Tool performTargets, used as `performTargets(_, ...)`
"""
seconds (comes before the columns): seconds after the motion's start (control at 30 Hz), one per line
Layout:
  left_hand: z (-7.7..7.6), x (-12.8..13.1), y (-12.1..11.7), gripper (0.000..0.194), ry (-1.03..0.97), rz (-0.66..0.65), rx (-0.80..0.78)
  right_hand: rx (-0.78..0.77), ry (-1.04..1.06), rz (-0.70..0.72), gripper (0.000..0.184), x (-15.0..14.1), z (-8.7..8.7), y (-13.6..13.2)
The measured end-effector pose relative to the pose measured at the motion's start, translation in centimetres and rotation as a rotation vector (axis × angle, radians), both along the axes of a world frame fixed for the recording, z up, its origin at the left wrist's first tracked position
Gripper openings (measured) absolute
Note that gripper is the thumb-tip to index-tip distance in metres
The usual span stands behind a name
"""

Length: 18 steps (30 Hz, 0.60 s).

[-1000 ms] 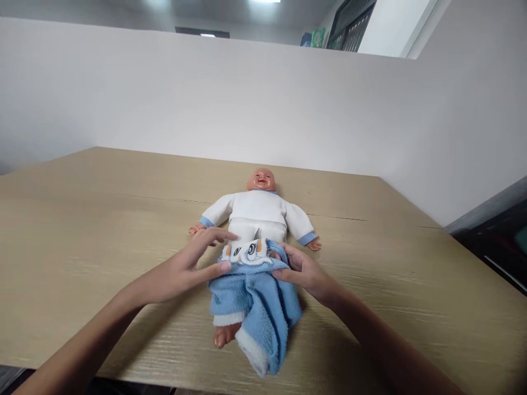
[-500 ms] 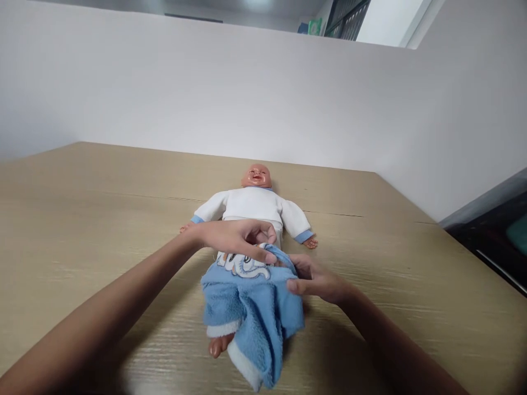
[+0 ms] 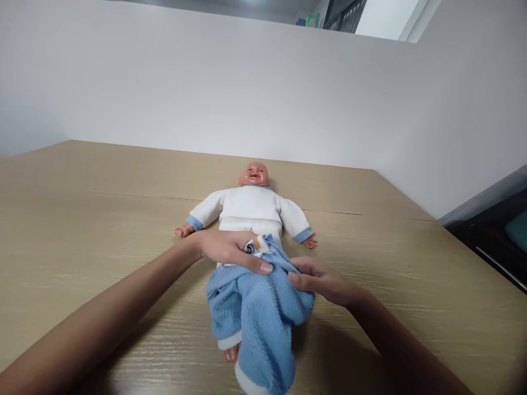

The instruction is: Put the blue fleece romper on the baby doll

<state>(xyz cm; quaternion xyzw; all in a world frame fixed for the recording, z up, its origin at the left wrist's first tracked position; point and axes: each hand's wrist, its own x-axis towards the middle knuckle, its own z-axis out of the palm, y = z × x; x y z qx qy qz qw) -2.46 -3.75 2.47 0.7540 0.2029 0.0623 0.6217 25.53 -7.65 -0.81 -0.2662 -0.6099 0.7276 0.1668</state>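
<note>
A baby doll [image 3: 254, 174] lies on its back, its head away from me, in a white top [image 3: 251, 204] with blue cuffs. Fluffy blue trousers [image 3: 267, 318] with white hems cover its legs, and one foot [image 3: 231, 353] shows below a hem. My left hand [image 3: 233, 251] reaches across the doll's middle and grips the waistband, thumb on the outside and fingers hidden behind the cloth. At the other side of the waistband, my right hand [image 3: 315, 278] pinches the blue fabric. A printed patch [image 3: 256, 246] on the trousers is partly folded and covered.
The doll rests on a wide wooden table [image 3: 123, 181] with a seam running across it. A pale wall [image 3: 247, 93] rises behind the table. A dark object [image 3: 494, 230] stands beyond the right edge.
The trouser waistband has been drawn up towards the doll's waist, and the printed patch has folded over. The leg nearer my right hand looks fuller, and both hands keep hold of the cloth.
</note>
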Motion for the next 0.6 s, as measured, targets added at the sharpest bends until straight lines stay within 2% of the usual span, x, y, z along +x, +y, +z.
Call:
performTargets(0.07,-0.2,-0.1,0.0,0.038,-0.001,0.020,0.001,-0.010,0.000,-0.026,0.054,0.1,0.0,-0.1)
performTargets(0.23,-0.4,-0.3,-0.1,0.043,0.025,-0.102,-0.099,-0.172,0.186,-0.410,0.052,-1.2,-1.6,-0.4)
performTargets(0.3,-0.5,-0.4,0.0,0.043,0.042,-0.135,-0.109,-0.190,0.189,-0.453,0.054,-1.7,-2.0,-0.5)
performTargets(0.37,-0.7,-0.6,0.0,0.039,0.024,-0.109,-0.092,-0.165,0.131,-0.421,0.058,-1.8,-2.0,-0.7)
performTargets(0.47,-1.0,-0.9,0.1,0.037,-0.051,-0.019,-0.031,-0.031,-0.012,-0.301,0.061,-1.3,-1.5,-0.9)
performTargets(0.6,-1.2,-1.1,0.1,0.038,-0.065,0.069,0.002,0.050,-0.009,0.020,0.071,-0.2,-0.8,-0.9)
